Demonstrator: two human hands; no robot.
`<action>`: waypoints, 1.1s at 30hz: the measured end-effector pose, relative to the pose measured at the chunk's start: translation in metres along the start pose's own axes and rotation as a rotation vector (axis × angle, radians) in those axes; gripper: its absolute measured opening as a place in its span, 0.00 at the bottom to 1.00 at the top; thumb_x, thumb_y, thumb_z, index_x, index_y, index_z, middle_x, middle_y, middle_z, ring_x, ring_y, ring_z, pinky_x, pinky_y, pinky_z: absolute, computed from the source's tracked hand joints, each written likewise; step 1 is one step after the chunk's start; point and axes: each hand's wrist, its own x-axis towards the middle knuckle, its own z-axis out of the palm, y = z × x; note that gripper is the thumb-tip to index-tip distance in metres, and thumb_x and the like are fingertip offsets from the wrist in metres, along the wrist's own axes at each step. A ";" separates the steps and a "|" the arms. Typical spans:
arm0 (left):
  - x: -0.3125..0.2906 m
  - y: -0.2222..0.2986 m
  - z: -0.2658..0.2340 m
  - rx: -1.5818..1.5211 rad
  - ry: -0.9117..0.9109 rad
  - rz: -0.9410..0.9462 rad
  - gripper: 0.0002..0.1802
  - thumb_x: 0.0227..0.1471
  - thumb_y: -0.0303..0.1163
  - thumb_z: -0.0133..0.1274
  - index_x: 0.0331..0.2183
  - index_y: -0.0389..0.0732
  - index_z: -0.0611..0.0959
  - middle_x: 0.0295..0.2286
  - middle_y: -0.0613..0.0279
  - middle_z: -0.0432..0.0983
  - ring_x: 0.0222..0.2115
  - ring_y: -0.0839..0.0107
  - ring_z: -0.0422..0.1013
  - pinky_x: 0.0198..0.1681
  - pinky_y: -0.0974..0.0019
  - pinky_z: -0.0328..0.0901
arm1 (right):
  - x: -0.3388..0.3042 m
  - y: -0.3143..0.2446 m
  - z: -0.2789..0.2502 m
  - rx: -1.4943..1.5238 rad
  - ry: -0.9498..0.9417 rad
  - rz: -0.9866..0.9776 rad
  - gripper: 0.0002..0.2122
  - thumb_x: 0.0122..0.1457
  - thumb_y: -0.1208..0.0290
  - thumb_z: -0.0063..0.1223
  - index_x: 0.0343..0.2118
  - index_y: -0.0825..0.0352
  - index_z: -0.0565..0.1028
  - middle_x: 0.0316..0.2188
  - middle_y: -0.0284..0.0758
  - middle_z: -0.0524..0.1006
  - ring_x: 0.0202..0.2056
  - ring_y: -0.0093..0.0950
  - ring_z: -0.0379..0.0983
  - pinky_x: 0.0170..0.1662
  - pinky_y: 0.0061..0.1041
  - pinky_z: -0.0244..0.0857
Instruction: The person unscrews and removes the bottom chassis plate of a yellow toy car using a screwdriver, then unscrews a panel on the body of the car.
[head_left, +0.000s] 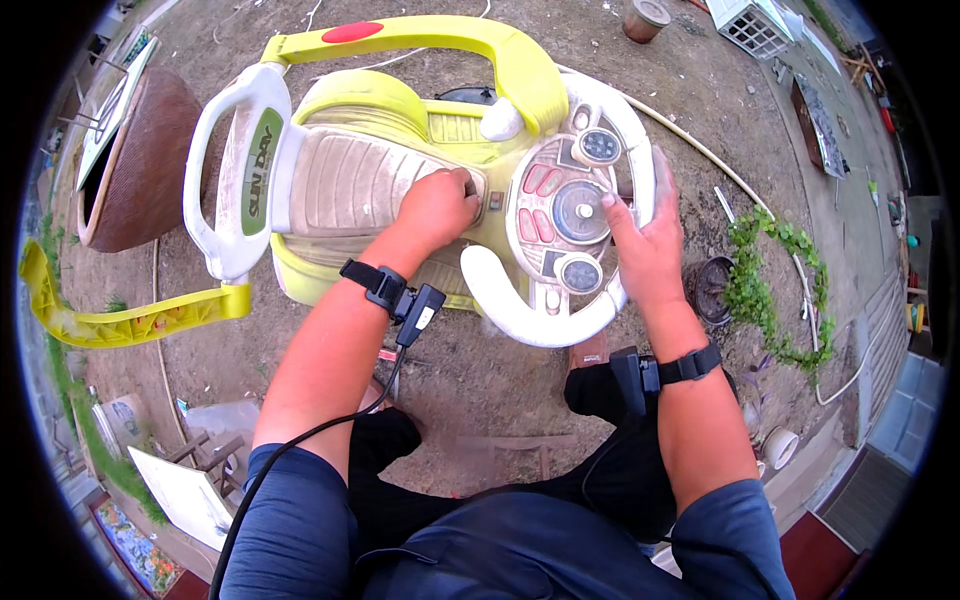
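A dusty yellow-green ride-on toy car (365,95) stands in front of me, with a ribbed beige seat (345,185) and a white backrest frame (225,255). My left hand (438,207) is closed in a fist at the seat's front edge, beside a small switch panel; whatever its fingers may hold is hidden. At the right end, my right hand (648,240) grips the white steering wheel (510,315), thumb inside the rim and fingertips blurred. Red buttons and round dials surround the wheel's hub (580,212). One yellow arm bar (430,32) runs along the far side.
Another yellow bar (130,322) sticks out left from the backrest. A large brown woven basket (150,150) lies at the left. A pale hose (700,150) crosses the dirt near a leafy vine (750,290). A brown pot (645,18) stands at the back.
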 end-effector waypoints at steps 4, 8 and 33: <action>0.010 -0.002 0.002 0.000 -0.056 -0.044 0.17 0.48 0.39 0.58 0.34 0.34 0.86 0.30 0.39 0.81 0.34 0.42 0.77 0.41 0.48 0.72 | 0.002 0.003 0.003 0.080 -0.005 0.017 0.37 0.60 0.72 0.61 0.70 0.69 0.55 0.47 0.37 0.72 0.46 0.26 0.70 0.51 0.28 0.69; 0.021 -0.004 0.003 -0.038 -0.110 -0.113 0.18 0.47 0.38 0.57 0.34 0.32 0.86 0.29 0.40 0.82 0.33 0.45 0.79 0.40 0.50 0.72 | 0.005 0.009 0.005 0.063 -0.007 0.003 0.36 0.61 0.73 0.61 0.70 0.69 0.56 0.47 0.36 0.72 0.45 0.25 0.70 0.50 0.27 0.69; 0.019 -0.009 -0.006 -0.166 -0.188 -0.140 0.21 0.45 0.40 0.56 0.33 0.30 0.87 0.31 0.35 0.81 0.34 0.42 0.79 0.43 0.50 0.73 | 0.004 0.006 0.005 0.106 -0.017 0.024 0.36 0.61 0.73 0.61 0.70 0.69 0.55 0.49 0.36 0.72 0.45 0.25 0.69 0.51 0.27 0.68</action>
